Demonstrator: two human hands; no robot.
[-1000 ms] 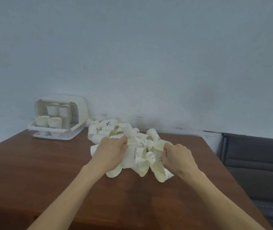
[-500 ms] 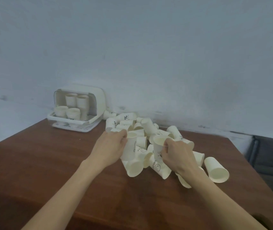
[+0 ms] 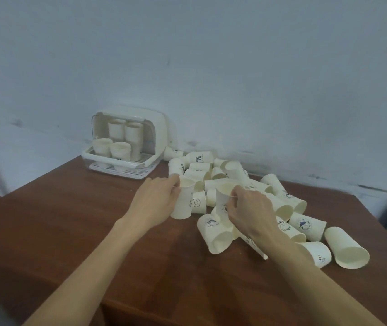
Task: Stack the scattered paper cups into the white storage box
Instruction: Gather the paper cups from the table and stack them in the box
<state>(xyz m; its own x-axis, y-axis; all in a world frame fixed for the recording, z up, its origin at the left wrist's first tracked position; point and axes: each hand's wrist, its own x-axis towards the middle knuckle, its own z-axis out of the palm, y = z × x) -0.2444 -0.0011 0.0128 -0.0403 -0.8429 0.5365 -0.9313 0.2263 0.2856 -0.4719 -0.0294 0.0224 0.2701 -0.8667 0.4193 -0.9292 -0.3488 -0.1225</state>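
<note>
Head view | my left hand (image 3: pixel 155 201) and right hand (image 3: pixel 250 208) each pinch an upright paper cup (image 3: pixel 184 200) near its rim, I think | light, crushable, so easy squeeze

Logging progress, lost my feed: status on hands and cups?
Left hand holds upright white paper cup. Right hand pinches second cup. White storage box open, path clear.

Toppled white paper cups (image 3: pixel 246 203) right of open white storage box (image 3: pixel 126 147)
</note>
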